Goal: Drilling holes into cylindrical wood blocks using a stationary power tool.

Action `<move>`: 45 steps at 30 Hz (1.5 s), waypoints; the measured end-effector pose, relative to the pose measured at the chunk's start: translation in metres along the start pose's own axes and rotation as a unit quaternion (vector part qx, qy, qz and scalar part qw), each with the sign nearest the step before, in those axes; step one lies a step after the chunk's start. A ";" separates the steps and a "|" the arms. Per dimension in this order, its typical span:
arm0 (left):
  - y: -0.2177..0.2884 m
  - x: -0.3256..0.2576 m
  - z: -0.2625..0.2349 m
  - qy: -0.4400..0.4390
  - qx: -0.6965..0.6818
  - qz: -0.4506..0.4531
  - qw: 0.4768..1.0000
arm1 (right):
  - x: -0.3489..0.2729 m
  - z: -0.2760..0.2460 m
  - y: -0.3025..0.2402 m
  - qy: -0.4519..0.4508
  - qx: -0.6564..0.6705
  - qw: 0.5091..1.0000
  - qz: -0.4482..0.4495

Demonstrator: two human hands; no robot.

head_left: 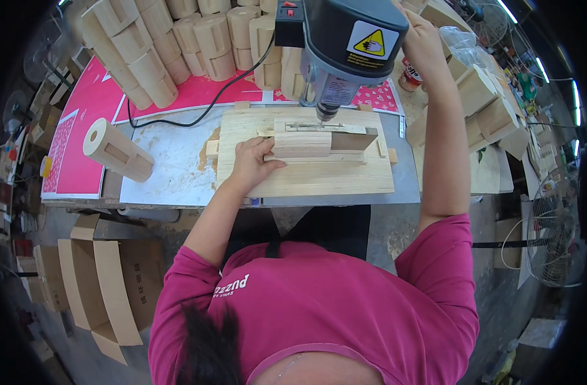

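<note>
A drill press [351, 38] stands over the work, its metal chuck [328, 113] just above a pale wooden block [300, 145] with a slot along its top. The block lies sideways in a jig on a flat wooden board [312, 182], beside a flat brownish plate [352, 140]. My left hand [251, 163] grips the block's left end, thumb pointing right along its near side. My right hand [425, 48] is raised at the right side of the drill head. Its fingers curl behind the housing, which hides what they hold.
Stacked wooden cylinders [207, 42] line the back of the table. A single slotted cylinder [119, 149] stands at left, and more wooden pieces [486, 109] lie at right. A black cable [210, 106] crosses the table. An open cardboard box [107, 282] and a fan [553, 231] flank me.
</note>
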State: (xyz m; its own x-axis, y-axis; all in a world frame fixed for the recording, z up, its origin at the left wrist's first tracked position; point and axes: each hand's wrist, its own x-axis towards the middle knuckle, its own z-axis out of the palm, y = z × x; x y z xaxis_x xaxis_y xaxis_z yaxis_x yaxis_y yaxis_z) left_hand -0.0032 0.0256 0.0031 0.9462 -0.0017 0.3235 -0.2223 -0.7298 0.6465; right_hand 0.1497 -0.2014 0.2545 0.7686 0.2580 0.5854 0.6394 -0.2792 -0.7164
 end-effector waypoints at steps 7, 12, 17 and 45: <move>0.005 0.003 -0.004 0.025 0.023 0.039 0.999 | -0.088 -0.008 -0.025 0.081 -0.355 0.921 -0.141; -0.008 0.005 0.006 0.060 -0.009 0.088 0.994 | -0.141 0.013 0.005 0.125 -0.236 0.958 -0.107; 0.022 0.000 0.003 0.038 -0.202 -0.002 0.979 | -0.165 0.034 0.037 0.172 -0.161 0.963 -0.132; 0.031 0.018 0.028 0.038 0.064 0.066 0.995 | -0.020 -0.006 -0.016 0.039 -0.340 0.940 0.006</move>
State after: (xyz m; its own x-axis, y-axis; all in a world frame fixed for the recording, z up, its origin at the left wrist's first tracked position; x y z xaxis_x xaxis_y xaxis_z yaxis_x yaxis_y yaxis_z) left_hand 0.0137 -0.0165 0.0101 0.8888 -0.0553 0.4550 -0.3079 -0.8075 0.5032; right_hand 0.1242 -0.2074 0.2558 0.7581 0.1896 0.6239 0.4763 -0.8146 -0.3312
